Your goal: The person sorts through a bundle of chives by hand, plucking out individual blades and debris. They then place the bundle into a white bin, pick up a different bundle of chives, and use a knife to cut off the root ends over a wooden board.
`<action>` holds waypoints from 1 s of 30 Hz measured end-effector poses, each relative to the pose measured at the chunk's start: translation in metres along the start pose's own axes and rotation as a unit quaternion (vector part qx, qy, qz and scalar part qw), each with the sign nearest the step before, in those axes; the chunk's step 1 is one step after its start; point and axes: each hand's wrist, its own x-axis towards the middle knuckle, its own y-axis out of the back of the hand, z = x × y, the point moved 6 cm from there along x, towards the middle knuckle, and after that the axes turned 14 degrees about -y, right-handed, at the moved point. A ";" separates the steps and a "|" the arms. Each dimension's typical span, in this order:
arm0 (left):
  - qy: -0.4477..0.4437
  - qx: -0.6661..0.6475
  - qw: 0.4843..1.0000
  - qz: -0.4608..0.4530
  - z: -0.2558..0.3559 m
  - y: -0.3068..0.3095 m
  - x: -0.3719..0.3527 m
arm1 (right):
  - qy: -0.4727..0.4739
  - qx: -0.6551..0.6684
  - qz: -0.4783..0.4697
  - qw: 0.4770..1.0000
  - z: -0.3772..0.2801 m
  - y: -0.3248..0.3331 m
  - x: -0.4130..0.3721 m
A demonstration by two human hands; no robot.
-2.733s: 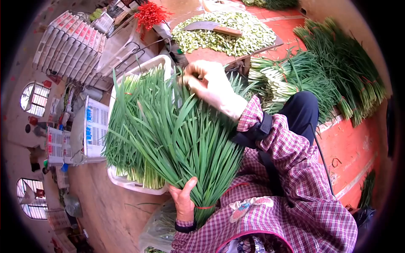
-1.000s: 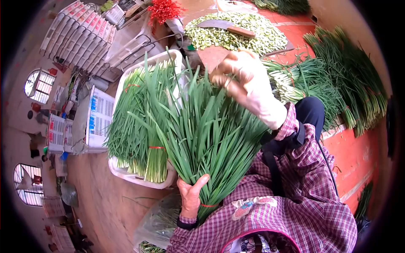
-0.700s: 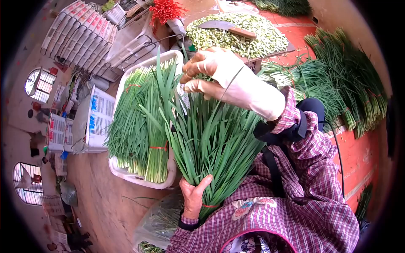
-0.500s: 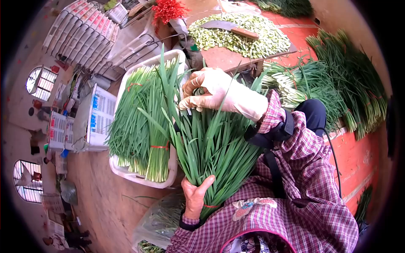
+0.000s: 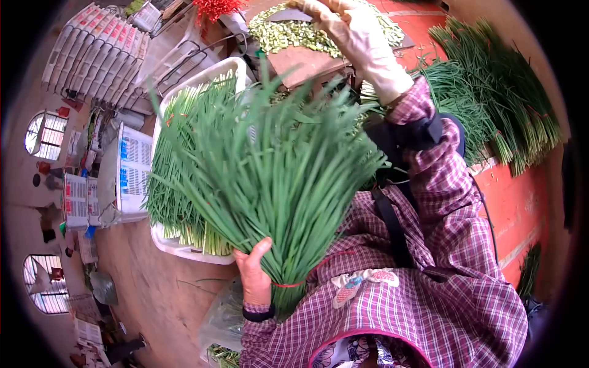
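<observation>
My left hand (image 5: 253,270), bare, is closed around the lower part of a large bunch of garlic chives (image 5: 276,196). A red band (image 5: 288,284) ties the stalks just beside the hand, and the long green leaves fan out upward, their tips blurred. My right hand (image 5: 353,37), in a pale glove, is raised away from the bunch at the top edge. Its fingers look stretched and apart, partly cut off by the view, with nothing visible in them. Behind it lie a knife (image 5: 291,15), its handle hidden, and chopped pale-green stalks (image 5: 270,32) on a board (image 5: 300,63).
A white crate (image 5: 164,236) of tied chives stands left of the held bunch. More chive bundles (image 5: 491,92) lie on the red surface (image 5: 515,202) at right. Stacked white crates (image 5: 92,52) fill the upper left. A clear plastic bag (image 5: 224,319) lies below.
My right hand has lifted off the leaves and moved up and right toward the board. The bunch in my left hand now spreads wider and shows motion blur. The whole view has shifted slightly.
</observation>
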 end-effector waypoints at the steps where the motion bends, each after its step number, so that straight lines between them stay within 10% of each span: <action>1: 0.012 -0.019 1.000 0.012 0.004 0.012 0.008 | -0.030 0.049 -0.036 0.998 0.003 0.010 -0.001; 4: 0.043 -0.112 0.991 0.057 0.015 0.053 0.037 | -0.119 0.388 -0.184 0.895 0.028 0.012 -0.015; 5: 0.066 -0.168 0.982 0.049 0.026 0.051 0.045 | -0.133 0.087 -0.029 0.987 0.041 0.029 -0.033; 13: -0.028 -0.232 0.972 0.018 0.074 0.038 0.107 | -0.356 0.152 -0.339 0.857 0.002 -0.013 -0.139; 22: -0.099 -0.204 0.972 -0.055 0.102 -0.040 0.127 | -0.126 -0.012 -0.299 0.946 -0.026 -0.015 -0.131; 24: -0.325 0.060 0.933 -0.140 0.112 -0.053 0.113 | -0.103 -0.030 -0.289 0.951 -0.036 -0.019 -0.122; 26: -0.351 0.098 0.917 -0.164 0.108 -0.061 0.118 | 0.039 -0.074 -0.225 0.971 -0.053 -0.024 -0.109; 30: -0.186 -0.087 0.955 -0.212 0.104 -0.105 0.114 | 0.176 -0.067 -0.205 0.960 -0.081 -0.039 -0.092</action>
